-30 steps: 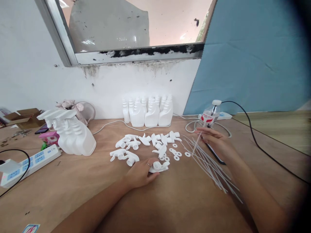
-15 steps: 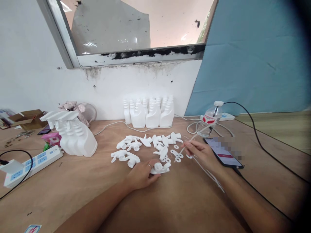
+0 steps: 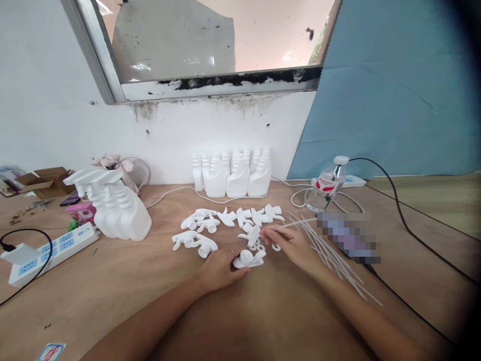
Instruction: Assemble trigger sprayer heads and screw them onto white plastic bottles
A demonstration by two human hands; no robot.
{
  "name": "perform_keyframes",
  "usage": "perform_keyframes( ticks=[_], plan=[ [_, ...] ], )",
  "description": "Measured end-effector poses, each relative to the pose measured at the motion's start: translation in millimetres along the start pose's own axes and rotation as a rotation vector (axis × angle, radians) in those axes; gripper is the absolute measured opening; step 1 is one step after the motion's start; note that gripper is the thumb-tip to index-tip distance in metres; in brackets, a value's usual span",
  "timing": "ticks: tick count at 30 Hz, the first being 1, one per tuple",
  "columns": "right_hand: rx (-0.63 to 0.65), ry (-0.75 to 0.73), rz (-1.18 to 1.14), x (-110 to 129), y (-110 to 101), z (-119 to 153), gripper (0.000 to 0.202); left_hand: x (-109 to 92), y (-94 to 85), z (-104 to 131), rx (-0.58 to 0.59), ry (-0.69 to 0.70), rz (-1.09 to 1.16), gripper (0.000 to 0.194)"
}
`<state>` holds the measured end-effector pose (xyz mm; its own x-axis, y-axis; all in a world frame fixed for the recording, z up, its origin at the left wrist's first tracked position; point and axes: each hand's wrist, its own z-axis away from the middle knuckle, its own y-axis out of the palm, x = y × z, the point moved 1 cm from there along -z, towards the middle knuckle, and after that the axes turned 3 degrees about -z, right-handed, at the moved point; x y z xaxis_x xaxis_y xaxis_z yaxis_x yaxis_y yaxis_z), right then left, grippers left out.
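Note:
Low over the table's near side, my left hand [image 3: 219, 271] is closed around a white trigger spray head [image 3: 248, 258], whose round opening faces up. My right hand [image 3: 288, 245] pinches a thin white plastic tube [image 3: 296, 223] close to its left end, just to the right of that spray head and apart from it. Several loose spray heads [image 3: 205, 244] lie beyond my hands. Small white ring washers [image 3: 260, 247] rest between the hands, some hidden by my right fingers. More thin tubes [image 3: 338, 258] are spread beneath and beside my right wrist.
White spray bottles [image 3: 236, 180] stand by the wall; bottles with heads fitted [image 3: 124, 215] stand left. A power strip [image 3: 56, 253] lies at far left. At right are a water bottle [image 3: 328, 185], a blurred phone [image 3: 347, 235] and black cables [image 3: 406, 296].
My right hand has moved left toward the spray head, and its tube now lies flatter, pointing right. More loose tubes show beside my right forearm. My left hand keeps its hold.

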<state>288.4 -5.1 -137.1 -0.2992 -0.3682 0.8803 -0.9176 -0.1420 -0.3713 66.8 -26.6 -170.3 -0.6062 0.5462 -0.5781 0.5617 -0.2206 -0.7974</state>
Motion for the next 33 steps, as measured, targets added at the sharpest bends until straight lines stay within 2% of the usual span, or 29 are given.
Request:
perform_keyframes(
  ticks=[3,6,12,21,30,33],
  plan=[
    [0.071,-0.06,-0.083,12.3,14.3,3.3,0.034,-0.2,0.3,-0.5,-0.007,0.025,0.003,0.029],
    [0.145,-0.071,-0.08,12.4,23.9,8.4,0.033,0.8,1.7,-0.6,-0.012,0.029,0.0,0.03],
    [0.132,-0.087,-0.058,1.6,27.5,11.1,0.032,1.2,1.4,0.0,-0.02,0.05,0.013,0.031],
    [0.121,-0.155,0.0,8.1,29.2,11.5,0.03,6.0,5.8,-1.0,-0.029,0.063,-0.006,0.029],
    [0.201,-0.158,0.05,8.8,34.2,13.3,0.026,6.0,7.9,-1.0,-0.044,0.047,-0.004,0.025],
    [0.129,-0.096,-0.014,8.4,35.0,12.4,0.028,5.6,7.4,-0.8,-0.041,0.046,-0.017,0.027]
  ],
)
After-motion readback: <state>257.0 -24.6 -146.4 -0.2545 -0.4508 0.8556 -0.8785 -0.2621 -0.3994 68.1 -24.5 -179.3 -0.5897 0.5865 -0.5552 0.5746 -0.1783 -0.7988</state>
